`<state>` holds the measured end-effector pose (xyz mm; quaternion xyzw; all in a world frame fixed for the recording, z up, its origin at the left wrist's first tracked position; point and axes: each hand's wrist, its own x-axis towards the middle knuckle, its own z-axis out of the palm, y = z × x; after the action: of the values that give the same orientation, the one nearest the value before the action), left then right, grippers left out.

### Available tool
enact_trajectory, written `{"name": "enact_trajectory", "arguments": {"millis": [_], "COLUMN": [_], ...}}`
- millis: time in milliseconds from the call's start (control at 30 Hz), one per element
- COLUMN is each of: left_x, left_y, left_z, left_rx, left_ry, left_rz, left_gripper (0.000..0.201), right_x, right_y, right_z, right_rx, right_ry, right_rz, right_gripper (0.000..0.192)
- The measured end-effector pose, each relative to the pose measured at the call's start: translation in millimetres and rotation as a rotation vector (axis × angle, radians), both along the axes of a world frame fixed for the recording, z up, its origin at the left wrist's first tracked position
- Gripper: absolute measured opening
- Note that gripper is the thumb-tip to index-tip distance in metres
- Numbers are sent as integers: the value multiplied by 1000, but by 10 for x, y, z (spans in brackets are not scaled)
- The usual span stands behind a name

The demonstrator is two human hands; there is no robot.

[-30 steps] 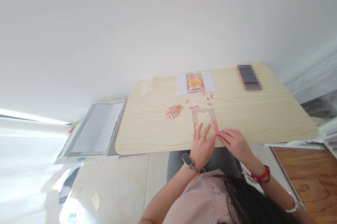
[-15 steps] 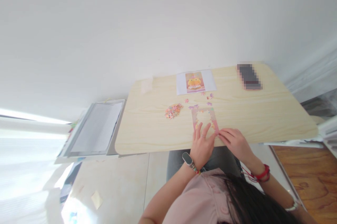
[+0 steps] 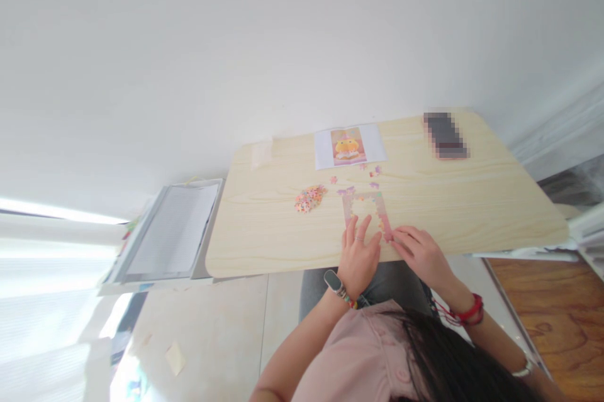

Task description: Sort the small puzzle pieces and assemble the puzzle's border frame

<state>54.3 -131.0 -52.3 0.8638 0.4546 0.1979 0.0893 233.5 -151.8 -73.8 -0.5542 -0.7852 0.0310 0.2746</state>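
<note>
A partly joined jigsaw puzzle [image 3: 348, 201], a pinkish border around a bare middle, lies near the table's front edge. Over its lower left part my left hand [image 3: 359, 257] rests with fingers spread, hiding some of the border. My right hand [image 3: 421, 255] is at the lower right corner, thumb and fingertips pinched on a pink puzzle piece [image 3: 388, 236]. Left of the border sits a heap of loose puzzle pieces [image 3: 310, 199]. Several purple and pink pieces [image 3: 374, 185] are scattered just beyond it.
Behind the pieces lies a printed reference picture [image 3: 348, 146] on white paper. A blurred-out phone [image 3: 445, 136] is at the back right of the wooden table [image 3: 268, 232]. A clear plastic bag [image 3: 262, 154] lies back left. Papers [image 3: 172, 226] rest on a lower surface at left.
My left hand has shifted slightly left, and its thumb has drawn away from the lower right corner. My right hand stays at that corner, its fingertips a touch farther right.
</note>
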Motion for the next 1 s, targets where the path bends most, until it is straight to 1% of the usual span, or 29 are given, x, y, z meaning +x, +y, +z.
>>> {"name": "enact_trajectory", "arguments": {"millis": [200, 367, 467, 533, 633, 700, 800, 867, 1000], "left_x": [26, 41, 1, -63, -202, -296, -396, -425, -420], "left_y": [-10, -21, 4, 52, 165, 246, 335, 362, 364], "left_z": [2, 13, 43, 62, 69, 59, 45, 47, 59], "left_rx": [5, -24, -50, -50, -13, 5, -11, -27, -63], "left_ry": [14, 25, 0, -16, -9, 26, 110, 163, 239], "left_rz": [-25, 1, 13, 50, 149, 226, 314, 339, 347], "left_gripper": [35, 37, 40, 42, 38, 36, 38, 42, 45], "right_x": [38, 28, 36, 51, 81, 103, 135, 151, 162], "right_y": [23, 13, 26, 55, 135, 211, 327, 381, 413], "right_z": [-20, -49, -39, -7, 68, 114, 143, 135, 101], "right_rx": [-40, -53, -72, -89, -124, -156, -193, -201, -187], "right_ry": [1, 39, 74, 95, 100, 85, 42, 13, -12], "right_rz": [17, 22, 32, 48, 83, 101, 118, 128, 143], "right_gripper": [25, 25, 24, 25, 30, 34, 36, 34, 30]}}
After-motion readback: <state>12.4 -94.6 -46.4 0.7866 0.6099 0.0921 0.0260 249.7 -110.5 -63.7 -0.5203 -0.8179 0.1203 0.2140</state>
